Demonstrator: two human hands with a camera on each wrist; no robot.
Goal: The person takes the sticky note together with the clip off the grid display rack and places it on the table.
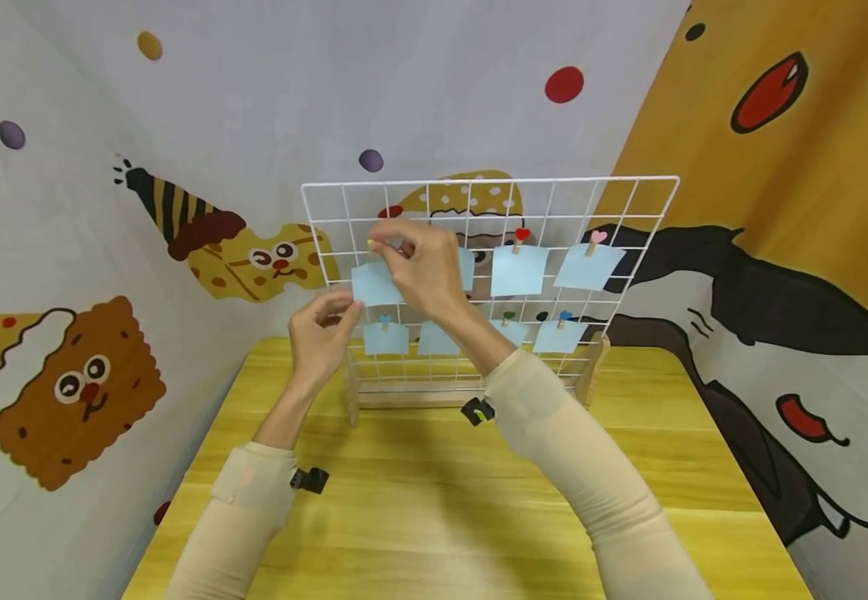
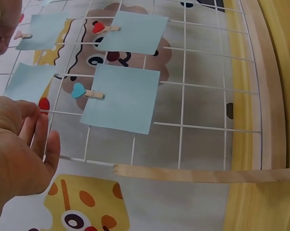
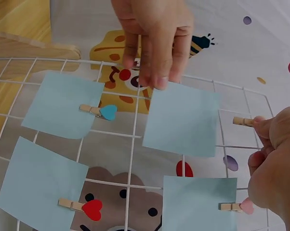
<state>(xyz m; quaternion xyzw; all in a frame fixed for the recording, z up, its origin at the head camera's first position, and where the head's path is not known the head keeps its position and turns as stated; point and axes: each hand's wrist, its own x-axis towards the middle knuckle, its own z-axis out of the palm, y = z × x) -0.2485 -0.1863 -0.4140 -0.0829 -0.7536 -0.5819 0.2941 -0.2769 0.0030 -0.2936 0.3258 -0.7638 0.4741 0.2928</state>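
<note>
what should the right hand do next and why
Probably bring the clothespin down onto the top edge of the blue note and let it close. The right hand pinches the pin just apart from that edge, the left hand holds the note at its side, and other notes have pins at their top edges.

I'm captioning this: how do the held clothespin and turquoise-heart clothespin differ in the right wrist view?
The held clothespin, in the right hand, is clear of paper; the turquoise-heart clothespin grips a blue sheet. The held one's outer end is hidden; the turquoise one shows its heart. Both are wooden.
</note>
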